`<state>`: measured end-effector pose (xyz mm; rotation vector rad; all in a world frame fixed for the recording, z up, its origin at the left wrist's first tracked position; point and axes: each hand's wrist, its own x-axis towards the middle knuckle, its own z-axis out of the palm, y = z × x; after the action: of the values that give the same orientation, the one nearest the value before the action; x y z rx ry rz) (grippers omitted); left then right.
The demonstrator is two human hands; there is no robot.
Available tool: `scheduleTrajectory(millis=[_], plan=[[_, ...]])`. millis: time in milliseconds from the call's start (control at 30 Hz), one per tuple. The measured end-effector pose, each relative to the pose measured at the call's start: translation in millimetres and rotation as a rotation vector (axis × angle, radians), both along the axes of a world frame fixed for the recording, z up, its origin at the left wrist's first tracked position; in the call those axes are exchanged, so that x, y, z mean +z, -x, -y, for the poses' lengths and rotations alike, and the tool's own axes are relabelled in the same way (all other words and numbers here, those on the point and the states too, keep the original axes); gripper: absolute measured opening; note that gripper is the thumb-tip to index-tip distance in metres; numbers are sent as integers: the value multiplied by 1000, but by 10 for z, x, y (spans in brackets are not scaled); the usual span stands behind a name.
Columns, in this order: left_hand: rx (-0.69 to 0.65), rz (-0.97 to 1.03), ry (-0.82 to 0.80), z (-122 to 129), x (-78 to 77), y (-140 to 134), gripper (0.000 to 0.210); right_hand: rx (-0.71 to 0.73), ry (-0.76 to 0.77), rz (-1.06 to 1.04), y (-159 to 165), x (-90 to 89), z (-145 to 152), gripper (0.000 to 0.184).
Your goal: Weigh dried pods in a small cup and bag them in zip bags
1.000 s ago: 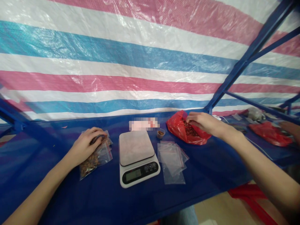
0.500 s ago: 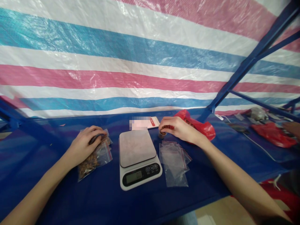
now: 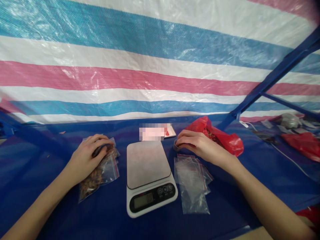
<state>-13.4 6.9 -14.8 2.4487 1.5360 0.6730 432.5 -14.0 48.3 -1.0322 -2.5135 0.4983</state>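
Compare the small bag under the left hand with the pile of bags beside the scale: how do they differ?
The bag under the left hand holds brown pieces; the pile of bags right of the scale looks empty and flat. The left hand rests on the filled bag, while the right hand lies just behind the pile, over a small cup. Both are clear plastic with red strips at the mouth, lying on the blue surface.
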Motion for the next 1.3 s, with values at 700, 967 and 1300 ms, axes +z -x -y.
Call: scheduleTrajectory(millis=[700,967,1300], plan=[[10,-11,22,31,16,-4,36,-14,-55,-91,51,10,20,14],[3,-18,27,15,4,16,37,-111,-97,-122,-10,101,34,20],[17,-4,43,-6,-33,36,36,-98,-61,-83,-57,18,-3,8]])
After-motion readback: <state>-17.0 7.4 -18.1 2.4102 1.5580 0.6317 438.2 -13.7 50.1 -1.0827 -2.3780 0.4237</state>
